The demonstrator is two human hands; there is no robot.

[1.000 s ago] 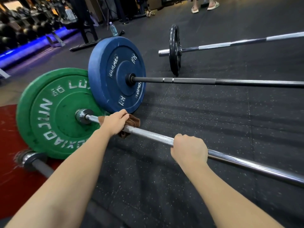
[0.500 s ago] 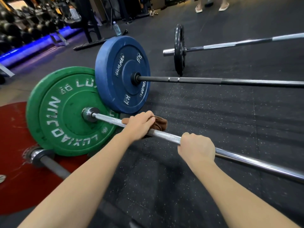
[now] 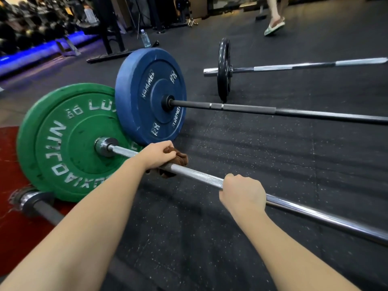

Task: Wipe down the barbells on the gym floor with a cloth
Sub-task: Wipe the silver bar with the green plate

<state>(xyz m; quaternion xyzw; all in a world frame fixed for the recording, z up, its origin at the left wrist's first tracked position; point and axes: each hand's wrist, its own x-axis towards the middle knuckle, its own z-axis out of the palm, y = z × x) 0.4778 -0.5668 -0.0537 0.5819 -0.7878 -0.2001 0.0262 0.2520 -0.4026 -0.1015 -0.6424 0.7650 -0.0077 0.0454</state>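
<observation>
A silver barbell (image 3: pixel 199 177) with a green plate (image 3: pixel 69 141) lies across the black floor in front of me. My left hand (image 3: pixel 156 155) grips a brown cloth (image 3: pixel 178 159) wrapped round its shaft, a short way from the plate's collar. My right hand (image 3: pixel 243 193) grips the bare shaft farther right. Behind it lies a dark barbell (image 3: pixel 273 112) carrying a blue plate (image 3: pixel 151 95). Farther back rests a third barbell (image 3: pixel 304 65) with a thin black plate (image 3: pixel 223 68).
A red plate (image 3: pixel 8 185) and another bar end (image 3: pixel 31 203) lie at the lower left. A water bottle (image 3: pixel 145 38) and a rack base (image 3: pixel 109 55) stand behind the blue plate. A person's foot (image 3: pixel 274 26) steps at the top right. Dumbbell racks line the far left.
My left hand slid the cloth to the right along the silver shaft, away from the green plate's collar. The right hand kept its grip on the bar.
</observation>
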